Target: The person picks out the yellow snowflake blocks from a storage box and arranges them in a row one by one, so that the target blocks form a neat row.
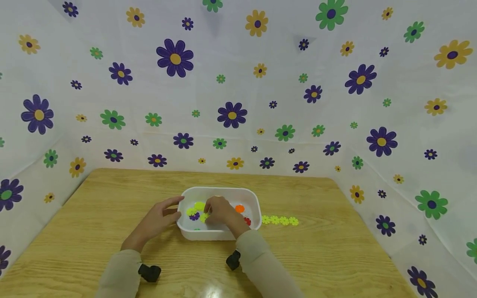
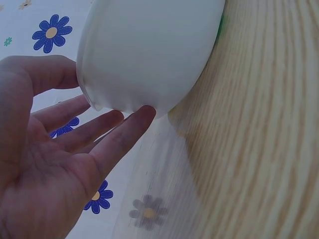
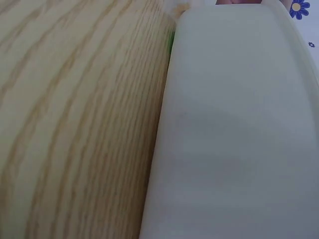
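Observation:
A white plastic tub (image 1: 218,235) stands on the wooden table, holding flower-shaped plastic pieces. Yellow pieces (image 1: 199,205), a purple piece (image 1: 194,216), an orange piece (image 1: 239,208) and a red piece (image 1: 247,221) lie in it. My left hand (image 1: 159,219) touches the tub's left end with fairly straight fingers; the left wrist view shows the fingertips (image 2: 145,113) on its outer wall. My right hand (image 1: 220,212) reaches inside, fingers bent down beside a yellow piece (image 1: 203,217). I cannot tell whether it pinches that piece. The right wrist view shows mostly the tub's side wall (image 3: 239,119).
A straight row of several yellow flower pieces (image 1: 280,220) lies on the table, just right of the tub. White cloth (image 1: 208,91) printed with flowers hangs behind the table (image 1: 324,256) and along both sides.

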`<state>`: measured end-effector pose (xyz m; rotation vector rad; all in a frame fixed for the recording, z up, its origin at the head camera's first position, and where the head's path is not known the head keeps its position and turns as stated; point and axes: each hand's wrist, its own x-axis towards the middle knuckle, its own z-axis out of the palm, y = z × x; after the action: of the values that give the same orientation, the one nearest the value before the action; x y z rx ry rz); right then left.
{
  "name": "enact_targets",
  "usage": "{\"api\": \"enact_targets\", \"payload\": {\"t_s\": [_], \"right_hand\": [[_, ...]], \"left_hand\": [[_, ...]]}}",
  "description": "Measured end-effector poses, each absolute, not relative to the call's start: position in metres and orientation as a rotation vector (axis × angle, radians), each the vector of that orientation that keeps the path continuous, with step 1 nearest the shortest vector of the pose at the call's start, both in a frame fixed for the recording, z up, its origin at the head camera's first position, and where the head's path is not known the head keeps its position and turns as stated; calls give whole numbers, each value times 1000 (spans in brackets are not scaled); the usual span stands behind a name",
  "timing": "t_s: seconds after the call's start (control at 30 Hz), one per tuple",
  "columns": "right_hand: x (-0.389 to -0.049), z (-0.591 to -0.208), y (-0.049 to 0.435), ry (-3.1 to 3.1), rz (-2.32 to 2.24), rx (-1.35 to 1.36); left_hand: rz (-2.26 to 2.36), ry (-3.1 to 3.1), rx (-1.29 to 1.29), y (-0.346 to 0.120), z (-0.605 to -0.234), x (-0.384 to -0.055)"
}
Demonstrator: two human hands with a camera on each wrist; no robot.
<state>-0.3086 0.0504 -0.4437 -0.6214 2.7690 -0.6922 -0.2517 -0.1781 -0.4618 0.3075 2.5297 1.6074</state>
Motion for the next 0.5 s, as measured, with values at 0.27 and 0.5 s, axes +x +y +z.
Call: {"api": "enact_targets", "payload": {"t_s": [0.27,0.5], "right_hand": [[-308,-435,57,2675,-909,-559],[-303,-418,77,2574,-1085,-587]], "left_hand": [[1597,2537,279,-179,-464,-254],[1613,2536,294,-178,-466,-254]]}}
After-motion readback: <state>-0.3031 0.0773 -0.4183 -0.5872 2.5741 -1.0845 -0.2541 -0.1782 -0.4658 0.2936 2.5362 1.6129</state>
